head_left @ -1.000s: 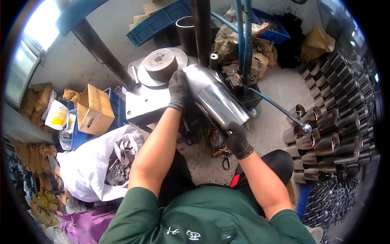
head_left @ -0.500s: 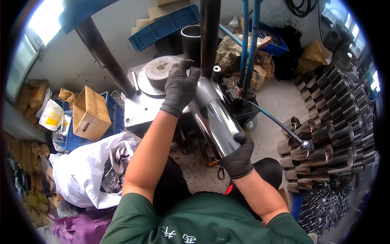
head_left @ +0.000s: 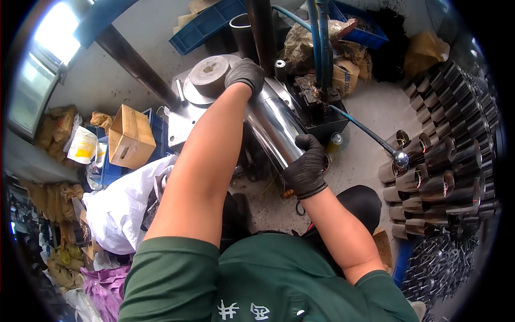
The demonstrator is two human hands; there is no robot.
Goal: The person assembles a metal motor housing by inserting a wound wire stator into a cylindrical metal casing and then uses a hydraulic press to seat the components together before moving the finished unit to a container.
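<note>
A shiny metal tube lies slanted in front of me, its near end toward my body. My right hand, in a dark glove, wraps round that near end with the thumb on top. My left hand, gloved alike, is curled at the tube's far end; its fingertips are hidden. Just left of it, a round grey metal block with a shaped recess sits on a wider disc. Both rest on a metal plate. A short metal rod stands at the plate's left.
Dark columns rise behind the plate, beside a dark open cylinder. A blue lever with a ball end reaches out at right. Beyond are stacked metal tubes. At left are a cardboard box and a white sack.
My left hand has moved farther out, to the tube's far end, and curled over it. The right hand still grips the near end. The view has shifted.
</note>
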